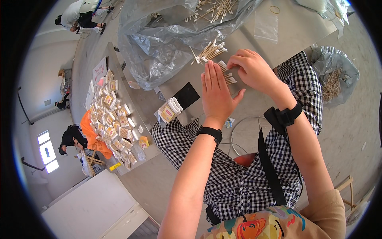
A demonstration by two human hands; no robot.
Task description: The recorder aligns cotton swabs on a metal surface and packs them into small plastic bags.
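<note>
My left hand (217, 93) lies flat, fingers stretched and thumb spread, over a row of double-ended wooden cotton swabs (228, 75) on the metal table. Part of the row is hidden beneath its fingers. Just right of the row, my right hand (256, 71) is curled, its index finger and thumb at the swab ends; whatever is between them cannot be made out. Beyond my fingertips lies a loose heap of cotton swabs (211, 51). Left of my left hand are a flat black square (187, 95) and a filled pack of cotton swabs (170, 110) near the table edge.
A large clear plastic bag (159, 51) spreads across the far table, with loose swabs at its top. A zip bag (266, 30) and rubber band (274, 9) lie far right. Several swab packs (111, 115) are piled left. A lined waste bin (336, 77) stands right.
</note>
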